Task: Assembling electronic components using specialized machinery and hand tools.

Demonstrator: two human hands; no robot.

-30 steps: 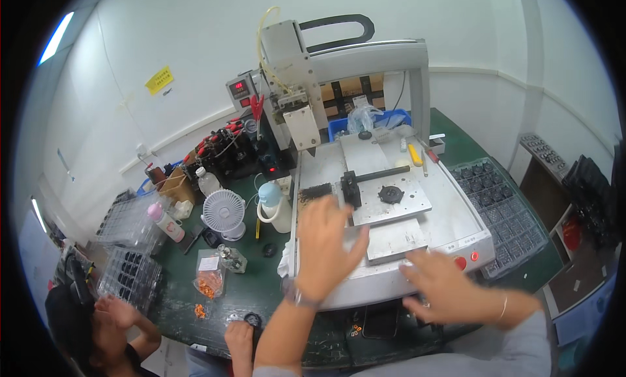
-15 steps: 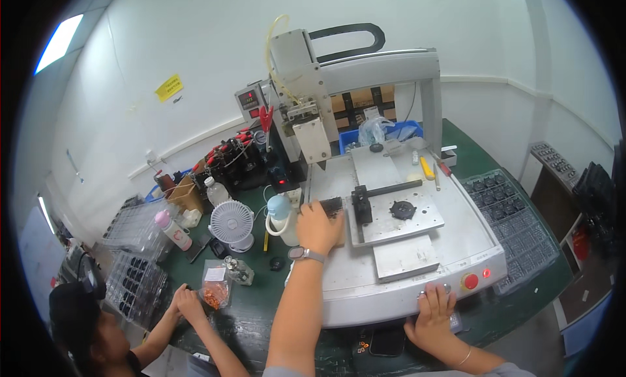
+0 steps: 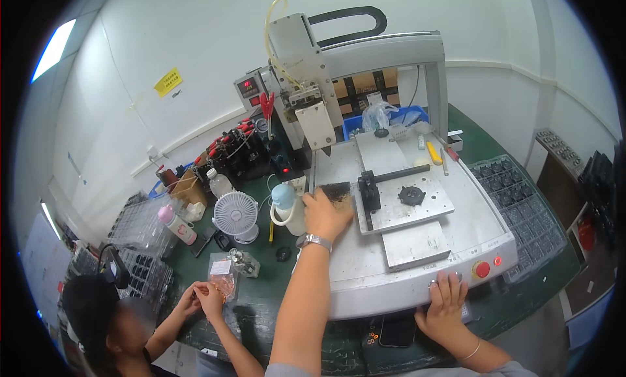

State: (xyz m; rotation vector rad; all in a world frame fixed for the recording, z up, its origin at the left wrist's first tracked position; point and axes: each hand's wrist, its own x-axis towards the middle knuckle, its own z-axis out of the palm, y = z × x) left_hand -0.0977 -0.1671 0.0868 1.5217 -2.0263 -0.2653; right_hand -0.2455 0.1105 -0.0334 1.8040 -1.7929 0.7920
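Note:
My left hand point(image 3: 328, 217) lies at the left of the white machine bed point(image 3: 345, 279), its fingers closed round a dark bristly block that looks like a brush point(image 3: 337, 192); the palm hides part of it. Right of it, a metal fixture plate point(image 3: 427, 214) carries a round black part point(image 3: 411, 195) and a black clamp block point(image 3: 369, 193). My right hand point(image 3: 447, 305) rests on the machine's front panel with fingers stretched over the round buttons point(image 3: 458, 276), left of a red stop button point(image 3: 481, 269). It holds nothing that I can see.
The dispensing head point(image 3: 316, 125) hangs behind my left hand. A light-blue-topped jug point(image 3: 284, 198) and a white fan point(image 3: 236, 214) stand left. A co-worker's hands point(image 3: 201, 300) are near a small pouch point(image 3: 223, 279). Trays of black parts point(image 3: 521, 207) lie right; a phone point(image 3: 397, 331) lies in front.
The whole view has shifted a little. Both my hands keep their places on the machine. The co-worker's hands have moved slightly to the right, closer to the pouch.

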